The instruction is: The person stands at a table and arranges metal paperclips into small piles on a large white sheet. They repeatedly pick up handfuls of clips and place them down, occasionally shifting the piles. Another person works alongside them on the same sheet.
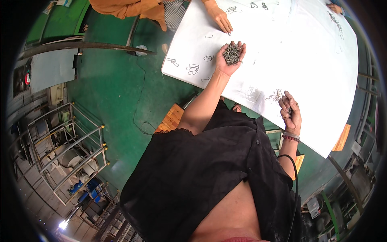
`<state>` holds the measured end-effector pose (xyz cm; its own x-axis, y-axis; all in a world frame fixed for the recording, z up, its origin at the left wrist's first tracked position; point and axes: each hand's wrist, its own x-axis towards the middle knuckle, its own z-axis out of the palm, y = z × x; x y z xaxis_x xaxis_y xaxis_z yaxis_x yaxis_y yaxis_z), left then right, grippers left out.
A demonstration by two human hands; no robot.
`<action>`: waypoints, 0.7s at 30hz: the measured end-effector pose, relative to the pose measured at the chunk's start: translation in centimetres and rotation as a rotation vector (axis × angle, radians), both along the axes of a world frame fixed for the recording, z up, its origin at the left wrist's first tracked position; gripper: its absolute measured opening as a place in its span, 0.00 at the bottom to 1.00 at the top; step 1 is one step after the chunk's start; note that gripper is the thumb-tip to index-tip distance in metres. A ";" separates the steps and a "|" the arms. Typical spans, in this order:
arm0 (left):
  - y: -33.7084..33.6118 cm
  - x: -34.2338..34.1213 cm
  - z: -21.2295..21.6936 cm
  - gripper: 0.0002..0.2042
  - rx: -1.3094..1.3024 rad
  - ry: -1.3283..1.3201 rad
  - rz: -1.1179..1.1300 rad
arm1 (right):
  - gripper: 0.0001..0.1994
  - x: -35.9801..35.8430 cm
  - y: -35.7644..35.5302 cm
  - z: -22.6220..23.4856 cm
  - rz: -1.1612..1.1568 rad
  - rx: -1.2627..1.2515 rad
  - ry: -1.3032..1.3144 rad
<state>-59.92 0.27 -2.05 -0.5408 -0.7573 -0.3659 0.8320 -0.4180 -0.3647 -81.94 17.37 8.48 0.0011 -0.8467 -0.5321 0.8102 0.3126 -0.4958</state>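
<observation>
My left hand (223,64) is palm up over the white table, its fingers curled up around a heap of small metal hooks (232,55). Near the table's front edge, my right hand (295,117) is closed, with a few dark metal hooks (290,112) showing between its fingers. Right beside its fingertips lies a loose pile of hooks (275,96) on the white tabletop (314,60). Small clusters of hooks (193,69) lie left of my left hand. How many hooks my right hand holds is hidden.
Across the table a co-worker's hand (219,19) touches the surface near my left hand. Another person's hand (334,8) is at the far right edge, by a strip of scattered hooks (335,22). A wooden stool (170,119) and a metal-frame cart (72,149) stand left on the green floor.
</observation>
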 end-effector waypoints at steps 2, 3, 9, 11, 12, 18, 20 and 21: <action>0.0 0.0 -0.4 0.10 -0.017 0.018 0.007 | 0.20 0.1 0.2 0.1 0.002 -0.012 -0.014; 0.0 -0.1 -0.5 0.10 -0.018 0.024 0.008 | 0.20 0.1 0.2 0.1 0.002 -0.014 -0.020; 0.0 -0.2 0.3 0.13 -0.075 0.013 -0.009 | 0.20 0.0 0.5 -0.3 0.010 -0.022 -0.032; -0.1 -0.3 0.6 0.14 -0.095 0.021 -0.010 | 0.20 0.0 0.6 -0.3 0.001 -0.020 -0.032; -0.1 -0.3 0.7 0.14 -0.100 0.029 -0.008 | 0.20 0.1 0.6 -0.3 -0.003 -0.018 -0.032; -0.4 -0.3 0.1 0.15 -0.067 0.048 -0.003 | 0.20 0.5 0.3 -0.1 0.005 -0.014 -0.025; -0.5 -0.4 0.0 0.15 -0.058 0.039 -0.006 | 0.20 0.6 0.4 -0.1 0.003 -0.010 -0.025; -0.4 -0.5 0.2 0.15 -0.065 0.020 -0.006 | 0.20 0.7 0.3 -0.2 0.008 -0.012 -0.030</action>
<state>-60.39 -0.18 -1.86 -0.5519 -0.7759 -0.3056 0.8225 -0.4460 -0.3530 -81.27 17.67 8.32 0.0234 -0.8531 -0.5211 0.8223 0.3129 -0.4753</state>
